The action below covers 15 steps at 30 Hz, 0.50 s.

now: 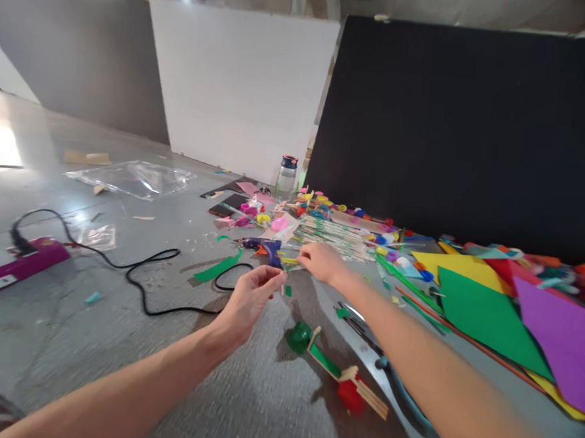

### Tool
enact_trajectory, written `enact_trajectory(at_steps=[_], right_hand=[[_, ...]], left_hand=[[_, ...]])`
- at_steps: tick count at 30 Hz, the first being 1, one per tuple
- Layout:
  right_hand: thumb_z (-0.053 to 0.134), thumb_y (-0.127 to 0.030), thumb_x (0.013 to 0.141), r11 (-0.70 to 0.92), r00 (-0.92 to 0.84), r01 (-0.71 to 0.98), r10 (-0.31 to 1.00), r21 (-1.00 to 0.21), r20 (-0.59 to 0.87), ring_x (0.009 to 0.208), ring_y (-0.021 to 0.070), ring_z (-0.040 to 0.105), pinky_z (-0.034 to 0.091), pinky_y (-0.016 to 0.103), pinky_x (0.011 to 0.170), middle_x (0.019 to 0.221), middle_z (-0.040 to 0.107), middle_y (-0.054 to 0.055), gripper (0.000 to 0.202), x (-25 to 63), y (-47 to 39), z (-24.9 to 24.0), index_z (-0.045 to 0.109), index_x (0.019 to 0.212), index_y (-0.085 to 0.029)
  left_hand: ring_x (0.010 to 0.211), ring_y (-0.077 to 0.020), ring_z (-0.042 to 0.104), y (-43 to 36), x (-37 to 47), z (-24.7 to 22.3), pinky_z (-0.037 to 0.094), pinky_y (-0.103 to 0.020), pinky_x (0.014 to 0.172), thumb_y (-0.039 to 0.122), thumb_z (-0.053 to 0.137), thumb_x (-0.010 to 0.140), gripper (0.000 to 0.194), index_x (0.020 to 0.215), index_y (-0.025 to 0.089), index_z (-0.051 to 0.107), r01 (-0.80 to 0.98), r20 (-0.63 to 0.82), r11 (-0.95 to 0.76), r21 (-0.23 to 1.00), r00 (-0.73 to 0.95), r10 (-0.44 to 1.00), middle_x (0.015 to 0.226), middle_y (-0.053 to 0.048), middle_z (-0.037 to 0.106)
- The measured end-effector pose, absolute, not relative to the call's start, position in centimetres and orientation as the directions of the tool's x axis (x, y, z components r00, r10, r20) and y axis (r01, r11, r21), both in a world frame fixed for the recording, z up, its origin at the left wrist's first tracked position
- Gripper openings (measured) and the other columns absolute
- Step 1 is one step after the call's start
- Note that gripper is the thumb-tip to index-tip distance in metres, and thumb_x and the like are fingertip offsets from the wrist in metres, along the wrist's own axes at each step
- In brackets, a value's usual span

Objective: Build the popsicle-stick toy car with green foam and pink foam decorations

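Observation:
My left hand (254, 296) is closed in a pinch over the grey floor, with a small pale piece at its fingertips, too small to name. Farther forward, my right hand (319, 261) has its fingers together beside thin yellow sticks (289, 260); what they hold, if anything, is hidden. A purple-blue glue gun (267, 249) lies just beyond both hands. Nearer me on the floor is a wooden-stick piece with a green strip (326, 361), a green cap (299, 337) at one end and a red cap (351, 396) near the other.
A purple power strip (23, 267) with a black cable (142, 287) lies at left. Coloured sheets (490, 319) are at right, scissors (405, 397) under my right forearm. Wooden sticks (336, 235), a bottle (286, 177) and clear plastic (135, 178) lie farther back, before upright panels.

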State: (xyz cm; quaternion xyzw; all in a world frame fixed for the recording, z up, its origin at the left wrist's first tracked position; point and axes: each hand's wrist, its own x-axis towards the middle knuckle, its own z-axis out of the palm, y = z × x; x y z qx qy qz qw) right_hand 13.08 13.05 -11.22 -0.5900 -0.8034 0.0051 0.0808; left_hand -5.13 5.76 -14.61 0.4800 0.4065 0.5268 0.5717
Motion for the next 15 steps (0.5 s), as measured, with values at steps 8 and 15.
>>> enact_trajectory(at_steps=[8,15], right_hand=[[0.063,-0.036,0.102,0.106,-0.094,0.992,0.983,-0.069,0.161,0.101,0.0233,0.065,0.056,0.043,0.089,0.119,0.064,0.008,0.023,19.4,8.6,-10.6,0.065,0.117,-0.017],[0.065,-0.034,0.101,-0.246,0.252,0.967,0.961,-0.064,0.111,0.093,0.0210,0.067,0.059,0.039,0.082,0.112,0.066,0.007,0.023,33.5,2.7,-10.2,0.065,0.115,-0.015]], left_hand=[[0.052,-0.0085,0.039,6.0,-5.0,-14.6,0.025,-0.024,0.051,0.050,0.085,0.064,0.038,0.071,0.017,0.067,-0.201,-0.019,0.050,0.978,0.155,0.988,0.059,0.004,0.056],[0.051,-0.0078,0.041,6.1,-4.7,-14.5,0.025,-0.022,0.047,0.053,0.087,0.060,0.043,0.072,0.018,0.065,-0.182,-0.033,0.068,0.981,0.185,0.982,0.061,0.004,0.058]])
